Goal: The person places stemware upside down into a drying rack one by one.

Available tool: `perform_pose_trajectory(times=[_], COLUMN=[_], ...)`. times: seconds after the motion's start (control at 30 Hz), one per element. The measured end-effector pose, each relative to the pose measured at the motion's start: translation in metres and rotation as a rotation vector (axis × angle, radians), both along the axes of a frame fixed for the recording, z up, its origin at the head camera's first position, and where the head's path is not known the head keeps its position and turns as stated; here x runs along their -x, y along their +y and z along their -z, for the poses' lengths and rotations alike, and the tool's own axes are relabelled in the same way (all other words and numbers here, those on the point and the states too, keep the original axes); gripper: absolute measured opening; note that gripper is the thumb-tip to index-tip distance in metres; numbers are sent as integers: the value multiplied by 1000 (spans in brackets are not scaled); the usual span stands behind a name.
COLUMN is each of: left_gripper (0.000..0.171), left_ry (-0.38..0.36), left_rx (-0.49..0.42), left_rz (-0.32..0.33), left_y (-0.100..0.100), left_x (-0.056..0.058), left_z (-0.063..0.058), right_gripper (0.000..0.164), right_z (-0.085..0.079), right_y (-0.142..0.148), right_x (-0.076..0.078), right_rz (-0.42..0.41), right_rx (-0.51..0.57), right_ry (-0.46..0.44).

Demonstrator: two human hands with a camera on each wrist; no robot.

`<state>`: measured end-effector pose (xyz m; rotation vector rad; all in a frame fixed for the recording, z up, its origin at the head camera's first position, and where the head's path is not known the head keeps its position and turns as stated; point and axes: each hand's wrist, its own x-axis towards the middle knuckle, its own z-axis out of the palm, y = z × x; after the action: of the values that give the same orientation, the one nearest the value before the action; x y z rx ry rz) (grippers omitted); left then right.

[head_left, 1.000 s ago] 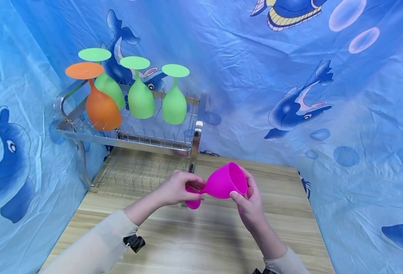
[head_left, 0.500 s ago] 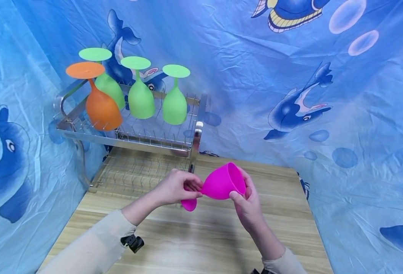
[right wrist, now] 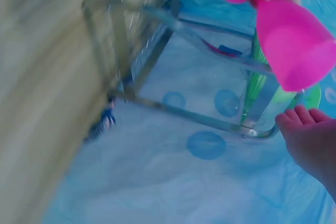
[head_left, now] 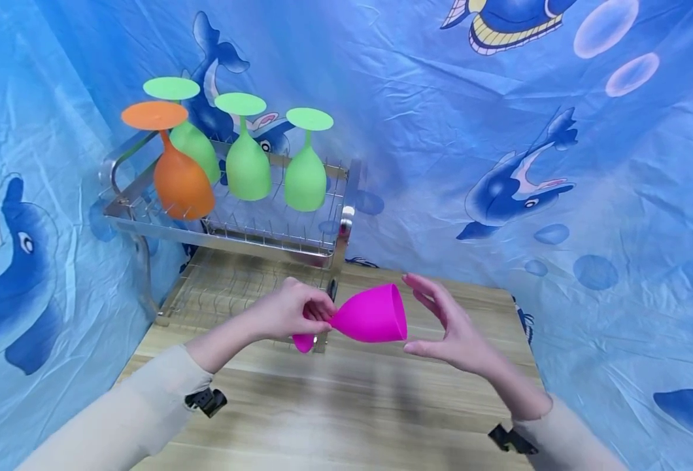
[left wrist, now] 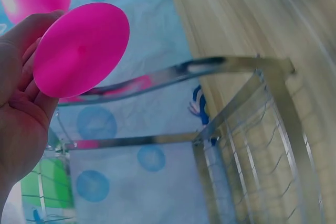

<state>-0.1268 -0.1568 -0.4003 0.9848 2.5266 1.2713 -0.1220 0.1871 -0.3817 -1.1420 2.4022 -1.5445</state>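
A pink wine goblet (head_left: 371,315) lies sideways in the air above the table, its mouth facing right. My left hand (head_left: 292,310) pinches it by the stem; the foot hangs below the palm, and in the left wrist view the round foot (left wrist: 83,51) hides part of the fingers. Just right of the rim, my right hand (head_left: 454,327) is spread with thumb and fingers apart, not touching the goblet. In the right wrist view the right hand (right wrist: 310,135) shows beneath the goblet's mouth.
A two-tier metal dish rack (head_left: 217,241) stands at the back left of the wooden table (head_left: 346,399). Upside down on its top tier are an orange goblet (head_left: 183,183) and several green goblets (head_left: 249,170). A blue curtain (head_left: 405,196) with whale prints surrounds the table.
My right hand has let go of the goblet's rim and drawn off to the right. The left hand has carried the goblet a little left, towards the rack.
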Motion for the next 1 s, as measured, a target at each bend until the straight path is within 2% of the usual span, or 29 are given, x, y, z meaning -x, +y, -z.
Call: perform_pose_trajectory(times=[0.1,0.2,0.4,0.5,0.67,0.83,1.0], left_gripper=[13,12,12,11,11,11,11], left_ry=[9,34,58,61,56,42,30], left_rx=[45,75,132,143,156,173,182], left_rz=[17,35,66,80,87,81,79], left_y=[-7,-12,-19,-22,-23,-23,-23], left_x=[-1,-1,-2,-3,-2,-1,-2], left_z=[-8,-16,-29,-32,-34,-32,-31], right_gripper=[104,107,113,113,102,91,88], right_z=[-15,-24,-25,-21,-12,-3,7], right_y=[-1,-7,-19,-26,-32,-34,-36], right_x=[6,8,5,5,11,13,12], right_rz=[-24,-44,-47,-50,-61,-60,-62], right_rx=[-156,-273,-423,-423,-352,-282,-192], right_ry=[94,132,197,258,335,304,265])
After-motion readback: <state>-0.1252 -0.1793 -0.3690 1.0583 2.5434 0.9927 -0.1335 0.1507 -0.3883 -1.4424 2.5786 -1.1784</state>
